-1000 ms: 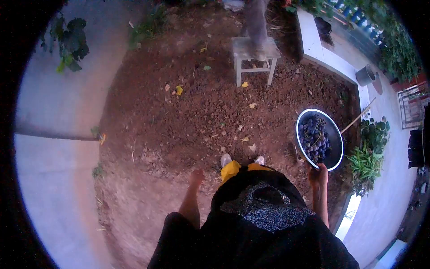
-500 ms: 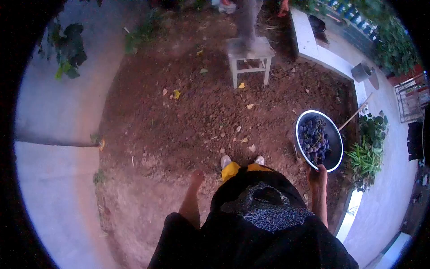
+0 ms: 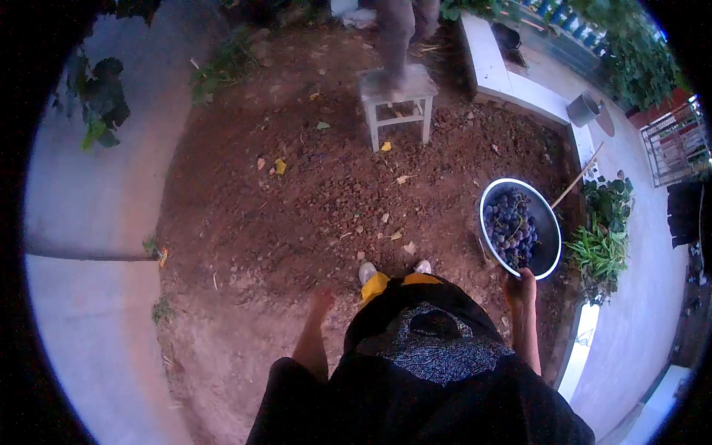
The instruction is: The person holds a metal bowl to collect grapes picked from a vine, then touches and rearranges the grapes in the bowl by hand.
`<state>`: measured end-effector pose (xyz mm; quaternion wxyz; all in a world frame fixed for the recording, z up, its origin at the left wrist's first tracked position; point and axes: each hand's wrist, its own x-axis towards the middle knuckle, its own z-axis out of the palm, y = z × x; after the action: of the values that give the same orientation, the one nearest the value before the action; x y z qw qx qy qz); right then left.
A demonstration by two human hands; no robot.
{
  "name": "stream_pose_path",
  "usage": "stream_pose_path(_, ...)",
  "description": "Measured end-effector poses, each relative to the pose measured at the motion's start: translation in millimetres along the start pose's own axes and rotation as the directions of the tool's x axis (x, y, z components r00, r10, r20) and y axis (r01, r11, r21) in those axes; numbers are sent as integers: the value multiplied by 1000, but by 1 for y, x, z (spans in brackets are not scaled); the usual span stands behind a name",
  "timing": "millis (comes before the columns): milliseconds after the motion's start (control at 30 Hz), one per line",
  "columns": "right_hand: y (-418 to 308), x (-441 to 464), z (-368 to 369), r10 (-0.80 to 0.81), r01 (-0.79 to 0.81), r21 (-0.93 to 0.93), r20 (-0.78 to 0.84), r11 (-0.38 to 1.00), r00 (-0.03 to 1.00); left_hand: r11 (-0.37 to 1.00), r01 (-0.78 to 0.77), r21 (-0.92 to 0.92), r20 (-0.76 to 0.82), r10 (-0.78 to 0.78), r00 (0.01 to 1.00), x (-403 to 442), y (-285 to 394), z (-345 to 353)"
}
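At the right, my right hand (image 3: 520, 285) grips the near rim of a dark bowl (image 3: 547, 230) with a pale edge. Dark purple grapes (image 3: 512, 226) fill the bowl's left part. My left hand (image 3: 322, 298) hangs low over the soil, left of my body, away from any object; its fingers are too dim and blurred to make out. My shoes (image 3: 367, 272) stand on the soil between my two hands.
Ahead, a wooden stool (image 3: 399, 85) stands on the soil (image 3: 297, 193), with a person's leg (image 3: 395, 37) on it. A white ledge (image 3: 512, 81), a grey bucket (image 3: 583, 109), a stick (image 3: 578, 176) and green plants (image 3: 602, 248) line the right side. Leaves (image 3: 104, 93) hang at upper left.
The view has turned slightly, so the stool and ledge appear further left. The person's leg on the stool has changed position, and another leg shows beside it. My right hand keeps hold of the bowl.
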<state>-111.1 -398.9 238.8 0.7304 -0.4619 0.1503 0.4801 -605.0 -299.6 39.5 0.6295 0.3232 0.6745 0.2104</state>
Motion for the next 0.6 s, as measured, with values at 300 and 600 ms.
stream_pose_path(300, -4, -16, 2, 35, -35, -54, 0, 998, 999, 995, -96, 12, 183, 92, 979, 31, -33, -16)
stream_pose_path(600, -3, -18, 0, -28, 23, -67, -75, 997, 997, 985, 24, 169, -39, -18, 999, -12, 17, 1)
